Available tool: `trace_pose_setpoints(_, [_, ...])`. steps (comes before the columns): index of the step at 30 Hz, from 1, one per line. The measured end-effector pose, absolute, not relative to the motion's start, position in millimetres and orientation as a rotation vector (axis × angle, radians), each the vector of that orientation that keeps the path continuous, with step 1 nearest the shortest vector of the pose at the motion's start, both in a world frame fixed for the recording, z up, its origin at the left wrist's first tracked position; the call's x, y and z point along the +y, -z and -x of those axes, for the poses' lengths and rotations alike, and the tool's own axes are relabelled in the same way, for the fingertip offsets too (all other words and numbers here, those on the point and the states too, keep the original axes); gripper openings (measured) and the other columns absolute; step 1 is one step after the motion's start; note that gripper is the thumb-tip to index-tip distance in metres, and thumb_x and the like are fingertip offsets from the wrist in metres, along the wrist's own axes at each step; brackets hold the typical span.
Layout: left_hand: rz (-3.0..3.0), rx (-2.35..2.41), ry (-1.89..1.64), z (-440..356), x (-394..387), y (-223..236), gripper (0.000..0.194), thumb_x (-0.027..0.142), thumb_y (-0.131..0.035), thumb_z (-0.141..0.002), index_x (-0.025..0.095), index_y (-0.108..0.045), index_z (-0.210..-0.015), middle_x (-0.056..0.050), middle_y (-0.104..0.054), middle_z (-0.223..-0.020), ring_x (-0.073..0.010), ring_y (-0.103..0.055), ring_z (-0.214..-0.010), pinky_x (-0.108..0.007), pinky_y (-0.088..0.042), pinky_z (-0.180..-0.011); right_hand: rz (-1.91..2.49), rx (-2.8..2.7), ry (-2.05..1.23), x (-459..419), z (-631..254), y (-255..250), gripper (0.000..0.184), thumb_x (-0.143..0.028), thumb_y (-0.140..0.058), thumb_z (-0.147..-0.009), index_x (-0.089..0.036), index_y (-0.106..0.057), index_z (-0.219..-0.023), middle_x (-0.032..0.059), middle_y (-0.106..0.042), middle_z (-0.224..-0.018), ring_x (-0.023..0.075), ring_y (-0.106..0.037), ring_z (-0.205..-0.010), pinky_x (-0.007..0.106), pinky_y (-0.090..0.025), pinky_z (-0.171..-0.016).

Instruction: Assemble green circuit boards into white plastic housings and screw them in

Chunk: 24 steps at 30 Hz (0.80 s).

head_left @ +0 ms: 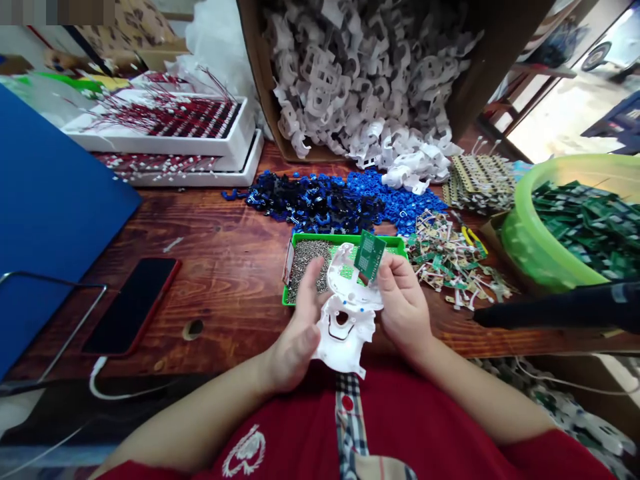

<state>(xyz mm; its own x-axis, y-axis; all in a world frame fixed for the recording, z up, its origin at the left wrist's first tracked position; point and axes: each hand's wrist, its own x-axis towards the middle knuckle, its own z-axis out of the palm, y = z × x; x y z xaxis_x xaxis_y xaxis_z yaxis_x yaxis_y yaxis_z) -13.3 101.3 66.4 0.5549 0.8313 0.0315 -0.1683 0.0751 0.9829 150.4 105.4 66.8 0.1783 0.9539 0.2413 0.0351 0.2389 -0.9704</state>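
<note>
A white moulded plastic casing (345,337) is held tilted above the table's front edge, with small blue spots and a dark opening. My left hand (295,327) holds its left side, thumb near the lower edge and fingers reaching up along it. Between the thumb and fingers of my right hand (407,300) is a green circuit board (370,255), upright over the casing's upper part. That hand also lies against the casing's right edge; some of its fingers are hidden. Just behind, a green tray (345,237) contains many small metal screws (307,263).
Blue and black plastic parts (320,200) lie behind the tray, before a carton (260,87) of white casings. Wired small boards (440,257) and a green tub (520,233) are right, near a black tool (550,307). A phone (133,307) lies left.
</note>
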Motion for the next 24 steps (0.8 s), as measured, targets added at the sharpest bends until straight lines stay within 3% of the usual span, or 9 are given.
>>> trace_pose_setpoints(3, [-0.711, 0.490, -0.543, 10, 104, -84, 0.062, 0.057, -0.054, -0.074, 0.022, -0.049, -0.125, -0.012, -0.064, -0.109, -0.0283, -0.064, -0.092, -0.039, -0.050, -0.076, 1.111, -1.243, -0.827, 104, -152, -64, 0.016, -0.037, -0.042, -0.090, -0.021, -0.044, -0.093, 0.0063, -0.052, -0.103, 0.0133, -0.054, -0.092, 0.028, -0.047, -0.077])
trace_pose_setpoints(6, [-0.439, 0.467, -0.388, 12, 112, -90, 0.047, 0.050, -0.062, -0.069, 0.014, -0.066, -0.099, -0.010, -0.070, -0.086, -0.0270, -0.067, -0.077, -0.039, -0.051, -0.069, 1.092, -1.327, -0.790, 103, -154, -61, 0.014, -0.034, -0.044, -0.089, -0.021, -0.047, -0.092, 0.0064, -0.053, -0.105, 0.0151, -0.054, -0.099, 0.032, -0.046, -0.085])
trace_pose_setpoints(10, [-0.467, 0.638, -0.508, 13, 116, -87, 0.033, 0.031, -0.070, -0.066, 0.012, -0.068, -0.093, -0.008, -0.071, -0.078, -0.0219, -0.066, -0.068, -0.033, -0.050, -0.066, 1.070, -1.394, -0.757, 100, -160, -62, 0.010, -0.032, -0.044, -0.090, -0.022, -0.047, -0.091, 0.0065, -0.054, -0.109, 0.0163, -0.055, -0.103, 0.036, -0.046, -0.090])
trace_pose_setpoints(14, [-0.558, 0.746, -0.628, 12, 112, -84, 0.038, 0.028, -0.071, -0.069, 0.017, -0.063, -0.105, -0.006, -0.071, -0.084, -0.0183, -0.064, -0.069, -0.030, -0.046, -0.068, 1.136, -1.585, -0.519, 97, -175, -79, 0.005, -0.025, -0.048, -0.087, -0.023, -0.050, -0.091, 0.0073, -0.050, -0.115, 0.0199, -0.050, -0.111, 0.043, -0.042, -0.096])
trace_pose_setpoints(18, [-0.613, 0.759, -0.668, 11, 108, -84, 0.035, 0.021, -0.071, -0.072, 0.020, -0.063, -0.106, -0.003, -0.070, -0.091, -0.0151, -0.062, -0.077, -0.027, -0.043, -0.073, 1.151, -2.111, -0.139, 98, -186, -94, 0.010, -0.021, -0.055, -0.083, -0.023, -0.053, -0.093, 0.0081, -0.051, -0.111, 0.0202, -0.049, -0.110, 0.039, -0.045, -0.094])
trace_pose_setpoints(24, [-0.618, 0.781, -0.665, 7, 105, -87, 0.046, 0.018, -0.073, -0.070, 0.023, -0.057, -0.113, -0.003, -0.066, -0.105, -0.0140, -0.061, -0.079, -0.027, -0.042, -0.075, 1.149, -2.367, -0.052, 103, -178, -87, 0.012, -0.024, -0.050, -0.086, -0.017, -0.058, -0.091, 0.0099, -0.054, -0.111, 0.0208, -0.050, -0.107, 0.040, -0.045, -0.095])
